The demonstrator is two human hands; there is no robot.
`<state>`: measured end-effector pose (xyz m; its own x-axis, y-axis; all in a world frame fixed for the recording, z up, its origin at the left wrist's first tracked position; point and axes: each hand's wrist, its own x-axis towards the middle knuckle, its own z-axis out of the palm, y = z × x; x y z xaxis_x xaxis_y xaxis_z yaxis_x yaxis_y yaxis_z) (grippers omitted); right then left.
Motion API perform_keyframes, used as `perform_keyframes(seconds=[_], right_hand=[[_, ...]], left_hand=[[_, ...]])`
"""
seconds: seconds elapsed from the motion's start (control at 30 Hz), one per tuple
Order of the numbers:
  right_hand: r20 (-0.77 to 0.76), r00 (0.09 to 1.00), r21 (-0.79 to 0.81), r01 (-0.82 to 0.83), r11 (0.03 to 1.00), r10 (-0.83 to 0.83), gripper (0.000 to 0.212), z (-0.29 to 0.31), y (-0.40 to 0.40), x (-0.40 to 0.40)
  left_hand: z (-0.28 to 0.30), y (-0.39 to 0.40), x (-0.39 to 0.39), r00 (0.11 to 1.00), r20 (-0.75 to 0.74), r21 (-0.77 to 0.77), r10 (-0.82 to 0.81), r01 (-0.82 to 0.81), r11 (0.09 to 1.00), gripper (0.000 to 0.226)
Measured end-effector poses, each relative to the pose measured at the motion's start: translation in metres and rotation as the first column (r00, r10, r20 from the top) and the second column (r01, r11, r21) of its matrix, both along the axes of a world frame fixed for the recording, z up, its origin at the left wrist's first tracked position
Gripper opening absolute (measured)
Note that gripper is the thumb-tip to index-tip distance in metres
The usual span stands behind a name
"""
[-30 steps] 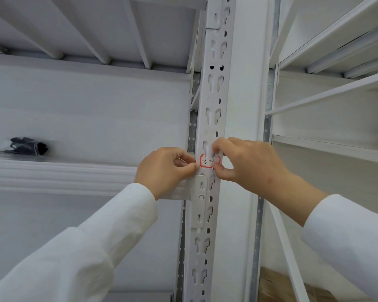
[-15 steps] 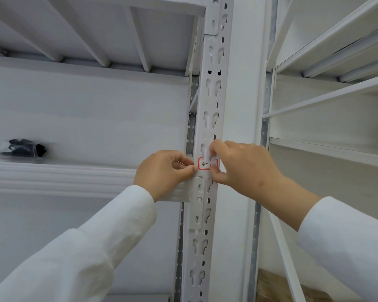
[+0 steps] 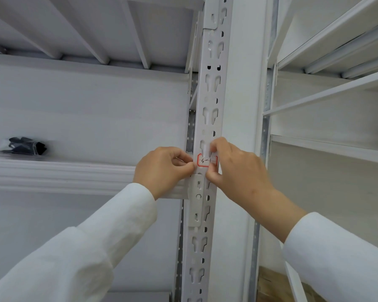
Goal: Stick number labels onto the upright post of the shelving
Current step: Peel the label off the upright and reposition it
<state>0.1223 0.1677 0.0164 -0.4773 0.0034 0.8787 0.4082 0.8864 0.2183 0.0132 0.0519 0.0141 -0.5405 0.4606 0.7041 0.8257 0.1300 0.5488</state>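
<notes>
A white, slotted upright post (image 3: 207,101) runs top to bottom through the middle of the view. A small white label with a red border and handwritten marks (image 3: 206,160) lies against the post at hand height. My right hand (image 3: 238,171) pinches the label's right edge between thumb and forefinger. My left hand (image 3: 164,168) is curled at the label's left edge, fingertips touching it, with a thin strip showing between its fingers.
A white shelf beam (image 3: 74,175) meets the post on the left, with a black bundle in clear wrap (image 3: 26,146) on that shelf. More white shelves (image 3: 332,149) stand to the right. Brown cardboard (image 3: 275,286) lies low right.
Both hands have stayed on the label against the post. My right thumb and forefinger have closed a little further over its right edge.
</notes>
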Motion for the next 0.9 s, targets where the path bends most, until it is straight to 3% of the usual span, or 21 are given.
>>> perform_keyframes(seconds=[0.73,0.9], right_hand=[[-0.043,0.968,-0.175,-0.249,0.953,0.245,0.019,-0.003,0.008,0.006],[-0.008,0.995,0.019,-0.103,0.994,0.104,0.019,0.005,0.012,0.011]], left_hand=[[0.0,-0.002,0.004,0.999,0.032,-0.009,0.012,-0.011,1.0,0.01],[0.0,-0.001,0.003,1.0,0.023,-0.015,0.008,-0.008,1.0,0.01]])
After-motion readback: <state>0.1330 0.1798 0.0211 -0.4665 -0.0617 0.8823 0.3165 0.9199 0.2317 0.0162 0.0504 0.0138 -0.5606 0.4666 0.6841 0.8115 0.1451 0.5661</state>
